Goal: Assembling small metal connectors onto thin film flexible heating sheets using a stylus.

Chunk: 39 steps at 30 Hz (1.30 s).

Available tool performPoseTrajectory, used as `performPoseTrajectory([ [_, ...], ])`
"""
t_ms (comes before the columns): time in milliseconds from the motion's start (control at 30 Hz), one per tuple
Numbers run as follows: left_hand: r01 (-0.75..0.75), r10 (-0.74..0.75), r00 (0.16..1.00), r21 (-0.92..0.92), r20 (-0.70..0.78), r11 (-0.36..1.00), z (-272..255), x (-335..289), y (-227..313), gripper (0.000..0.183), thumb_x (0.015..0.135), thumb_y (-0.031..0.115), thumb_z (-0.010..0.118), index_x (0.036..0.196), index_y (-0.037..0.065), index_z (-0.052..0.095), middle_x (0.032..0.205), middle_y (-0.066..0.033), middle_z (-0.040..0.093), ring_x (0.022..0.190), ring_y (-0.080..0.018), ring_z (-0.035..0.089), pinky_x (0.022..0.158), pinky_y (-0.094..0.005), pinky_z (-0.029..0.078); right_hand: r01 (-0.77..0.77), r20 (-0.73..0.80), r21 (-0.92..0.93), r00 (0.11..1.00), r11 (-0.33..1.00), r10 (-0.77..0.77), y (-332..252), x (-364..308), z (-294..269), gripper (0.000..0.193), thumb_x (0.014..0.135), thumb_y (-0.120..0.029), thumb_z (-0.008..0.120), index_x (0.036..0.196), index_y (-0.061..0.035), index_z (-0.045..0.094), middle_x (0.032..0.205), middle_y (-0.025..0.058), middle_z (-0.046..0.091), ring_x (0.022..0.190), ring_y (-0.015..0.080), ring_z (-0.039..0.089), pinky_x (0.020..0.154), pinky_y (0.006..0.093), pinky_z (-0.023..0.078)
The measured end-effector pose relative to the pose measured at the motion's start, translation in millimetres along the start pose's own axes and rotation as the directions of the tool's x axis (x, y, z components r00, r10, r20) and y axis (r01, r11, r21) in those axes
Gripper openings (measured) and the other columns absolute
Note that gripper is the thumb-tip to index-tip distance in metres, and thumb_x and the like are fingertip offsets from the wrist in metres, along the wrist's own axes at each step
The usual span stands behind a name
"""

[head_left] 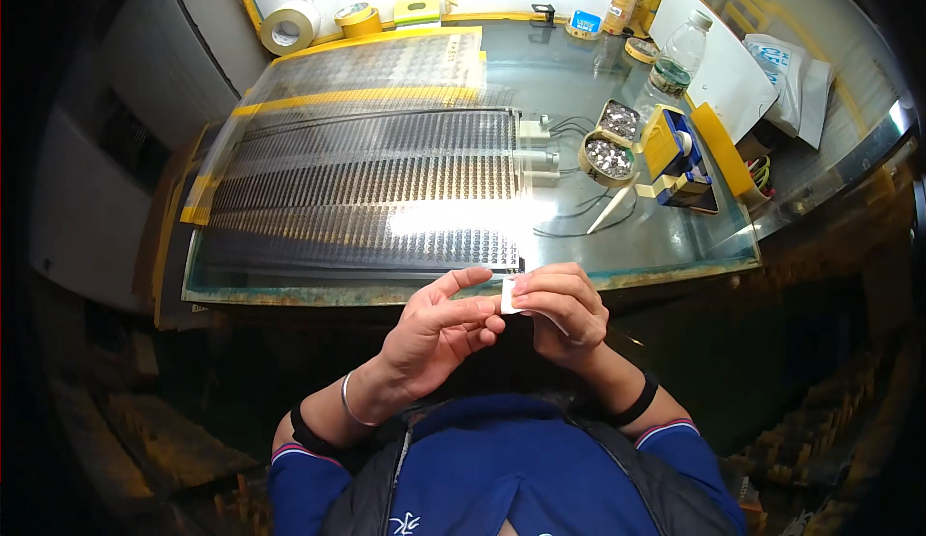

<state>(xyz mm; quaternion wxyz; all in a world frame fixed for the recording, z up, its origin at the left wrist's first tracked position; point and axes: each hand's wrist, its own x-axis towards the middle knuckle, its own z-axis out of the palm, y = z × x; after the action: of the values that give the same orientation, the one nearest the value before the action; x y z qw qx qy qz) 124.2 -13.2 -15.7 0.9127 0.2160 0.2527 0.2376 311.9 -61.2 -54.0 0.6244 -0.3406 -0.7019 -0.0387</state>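
The slip [508, 297] you are holding is showing plain white. You are wearing a blue shirt [473, 468], its sleeve trim [305, 452] running in reddish and white stripes, under a dark grey vest [371, 483]. Your bracelet [348, 401] is gleaming silver. Before you, the panel [376, 181] is repeating rows of small marks, probably dark and golden brown, though glare is washing out part. The tape dispenser [667, 145] is pairing yellow with blue; the bottle's band [670, 76] is showing green.
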Motion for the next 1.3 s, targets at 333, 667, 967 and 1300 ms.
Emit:
performPoseTrajectory([
  [333,-0.169,0.157,0.985,0.262,0.065,0.950,10.6,-4.7,3.3,0.049,0.095,0.005,0.060,0.134,-0.003,0.031,0.120,-0.0282,0.062,0.101,-0.0266,0.068,0.091,-0.0349,0.055,-0.541,-0.240,0.233,0.773,0.808,0.587,-2.1,-15.3,-11.6,0.013,0.092,-0.003,0.064,0.103,0.0021,0.069,0.101,0.0126,0.067,0.093,0.0190,0.065,0.082,0.0281,0.051],
  [667,-0.224,0.204,0.975,0.330,0.093,0.917,15.1,-6.0,3.3,0.049,0.094,0.003,0.059,0.134,-0.004,0.032,0.118,-0.0283,0.062,0.102,-0.0276,0.068,0.091,-0.0362,0.056,-0.465,-0.210,-0.084,0.873,0.881,0.440,2.5,-9.5,-32.7,0.017,0.088,-0.001,0.068,0.104,0.0000,0.071,0.100,0.0126,0.068,0.091,0.0207,0.065,0.082,0.0286,0.050],
  [967,-0.180,0.181,0.983,0.370,0.032,0.911,25.2,6.7,19.3,0.045,0.092,0.004,0.063,0.131,-0.002,0.040,0.114,-0.0255,0.065,0.096,-0.0233,0.069,0.085,-0.0312,0.057,-0.523,-0.354,-0.151,0.821,0.839,0.448,64.0,-8.3,-90.8,0.016,0.091,-0.005,0.067,0.106,-0.0001,0.071,0.101,0.0107,0.067,0.091,0.0181,0.064,0.081,0.0285,0.050],
  [1300,-0.334,0.330,0.924,0.831,0.194,0.446,87.8,130.4,62.4,0.025,0.084,0.011,0.076,0.102,-0.005,0.068,0.088,-0.0117,0.071,0.074,-0.0138,0.066,0.067,-0.0259,0.054,-0.552,-0.373,-0.137,0.798,0.822,0.473,70.4,-9.9,-91.5,0.015,0.089,-0.010,0.070,0.103,-0.0039,0.073,0.092,0.0106,0.069,0.084,0.0197,0.066,0.075,0.0285,0.050],
])
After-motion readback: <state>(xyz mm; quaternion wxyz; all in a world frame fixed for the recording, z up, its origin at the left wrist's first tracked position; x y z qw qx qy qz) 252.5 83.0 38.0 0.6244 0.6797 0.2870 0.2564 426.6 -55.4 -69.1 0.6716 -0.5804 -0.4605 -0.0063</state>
